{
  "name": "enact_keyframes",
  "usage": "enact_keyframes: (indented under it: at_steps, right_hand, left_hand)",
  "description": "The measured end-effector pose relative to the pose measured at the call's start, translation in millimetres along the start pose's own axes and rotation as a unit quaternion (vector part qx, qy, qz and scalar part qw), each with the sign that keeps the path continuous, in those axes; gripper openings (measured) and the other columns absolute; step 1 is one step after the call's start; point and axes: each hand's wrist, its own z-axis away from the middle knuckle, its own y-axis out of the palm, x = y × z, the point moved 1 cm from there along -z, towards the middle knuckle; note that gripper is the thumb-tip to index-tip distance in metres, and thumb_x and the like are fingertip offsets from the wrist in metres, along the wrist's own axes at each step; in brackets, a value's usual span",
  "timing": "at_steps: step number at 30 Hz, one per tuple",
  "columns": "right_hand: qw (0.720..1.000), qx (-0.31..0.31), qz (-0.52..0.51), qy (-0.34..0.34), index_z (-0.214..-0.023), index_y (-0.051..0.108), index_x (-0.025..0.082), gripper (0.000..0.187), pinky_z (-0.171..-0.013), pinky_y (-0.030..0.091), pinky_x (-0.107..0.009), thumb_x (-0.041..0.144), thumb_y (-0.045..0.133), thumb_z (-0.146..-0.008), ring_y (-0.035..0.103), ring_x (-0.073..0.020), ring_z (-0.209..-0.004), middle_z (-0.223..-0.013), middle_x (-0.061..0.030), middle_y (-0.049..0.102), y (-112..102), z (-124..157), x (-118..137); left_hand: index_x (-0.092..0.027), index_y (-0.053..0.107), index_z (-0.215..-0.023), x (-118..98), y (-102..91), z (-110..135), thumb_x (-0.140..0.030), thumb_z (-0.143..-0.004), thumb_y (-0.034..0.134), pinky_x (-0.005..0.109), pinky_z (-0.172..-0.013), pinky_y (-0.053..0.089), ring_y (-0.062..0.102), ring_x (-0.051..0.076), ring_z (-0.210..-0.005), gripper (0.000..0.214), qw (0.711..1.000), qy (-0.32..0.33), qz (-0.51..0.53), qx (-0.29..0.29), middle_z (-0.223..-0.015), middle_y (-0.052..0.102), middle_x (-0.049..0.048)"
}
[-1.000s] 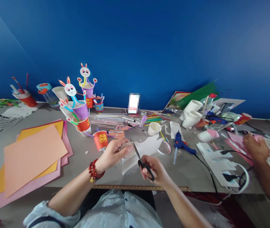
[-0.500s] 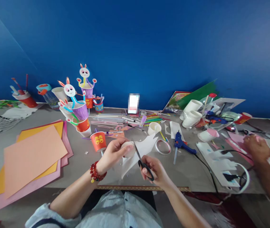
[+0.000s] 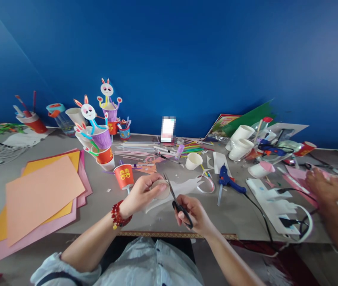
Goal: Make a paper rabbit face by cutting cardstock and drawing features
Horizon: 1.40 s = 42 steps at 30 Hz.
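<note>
My left hand (image 3: 145, 192) pinches a round off-white disc (image 3: 161, 191), with the thumb lying across its face. In my right hand (image 3: 191, 212) are black-handled scissors (image 3: 179, 207), with fingers in the loops. Their blades point up and away from me, beside the disc's right edge; whether they touch it I cannot tell. Beneath both hands a torn-edged white paper sheet (image 3: 183, 188) lies on the table, partly covering a tape roll (image 3: 205, 184). A red paper cup (image 3: 124, 176) with gold characters stands close to my left hand.
Coloured sheets (image 3: 44, 198) are stacked at left, near decorated rabbit cups (image 3: 100, 137). A blue glue gun (image 3: 231, 180) and a white power strip (image 3: 271, 206) with cords lie at right. Another person's hand (image 3: 325, 184) is over pink paper at far right. A phone (image 3: 168, 129) stands behind.
The white sheet has dropped lower and flatter, now overlapping the tape roll. My hands keep nearly the same place on disc and scissors. The other person's hand has opened out somewhat.
</note>
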Motion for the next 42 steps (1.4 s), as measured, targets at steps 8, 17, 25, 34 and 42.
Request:
enact_keyframes:
  at_steps: [8, 17, 25, 34, 42]
  right_hand:
    - [1.0, -0.006, -0.003, 0.007, -0.069, 0.05, 0.019, 0.058, -0.038, 0.029, -0.02, 0.074, 0.069, -0.068, 0.044, -0.0082, -0.038, -0.049, 0.0022, 0.057, 0, 2, 6]
    - [1.0, -0.008, -0.004, 0.015, -0.068, 0.05, 0.019, 0.057, -0.037, 0.026, -0.019, 0.072, 0.071, -0.067, 0.044, -0.0084, -0.038, -0.048, 0.0024, 0.055, -1, 3, 6]
    - [1.0, -0.011, 0.0, 0.021, -0.067, 0.049, 0.02, 0.047, -0.034, 0.026, -0.019, 0.061, 0.072, -0.07, 0.038, -0.0064, -0.034, -0.048, 0.0043, 0.054, 0, 4, 10]
    - [1.0, -0.019, 0.017, 0.005, -0.066, 0.049, 0.02, 0.051, -0.036, 0.026, -0.02, 0.065, 0.071, -0.07, 0.044, -0.0088, -0.037, -0.046, 0.0035, 0.053, -2, 5, 5]
    - [1.0, 0.002, -0.004, 0.002, -0.07, 0.051, 0.019, 0.057, -0.036, 0.026, -0.019, 0.073, 0.069, -0.069, 0.04, -0.0062, -0.036, -0.05, 0.0017, 0.058, 2, 6, 8]
  left_hand:
    - [-0.015, 0.058, -0.083, -8, -3.1, -2, -0.035, -0.095, 0.053, 0.02, -0.056, 0.031, 0.04, 0.01, -0.063, 0.024, 0.999, 0.018, -0.029, 0.014, -0.071, 0.048, -0.003]
    - [-0.015, 0.057, -0.081, -14, -4.9, -2, -0.035, -0.095, 0.052, 0.021, -0.056, 0.03, 0.038, 0.01, -0.063, 0.025, 0.998, 0.019, -0.045, 0.028, -0.069, 0.045, -0.0035]
    - [-0.015, 0.058, -0.081, -13, -7.6, -5, -0.036, -0.093, 0.055, 0.02, -0.058, 0.032, 0.041, 0.011, -0.066, 0.024, 0.998, 0.015, -0.046, 0.042, -0.071, 0.048, -0.0027]
    - [-0.014, 0.06, -0.08, -13, -5.7, -4, -0.039, -0.091, 0.058, 0.02, -0.056, 0.032, 0.042, 0.011, -0.064, 0.027, 0.999, 0.002, -0.027, 0.017, -0.071, 0.051, -0.0012]
    - [-0.015, 0.057, -0.078, -11, -2.5, -1, -0.039, -0.092, 0.056, 0.02, -0.053, 0.028, 0.038, 0.01, -0.061, 0.028, 1.0, 0.005, 0.003, -0.002, -0.069, 0.047, -0.0027]
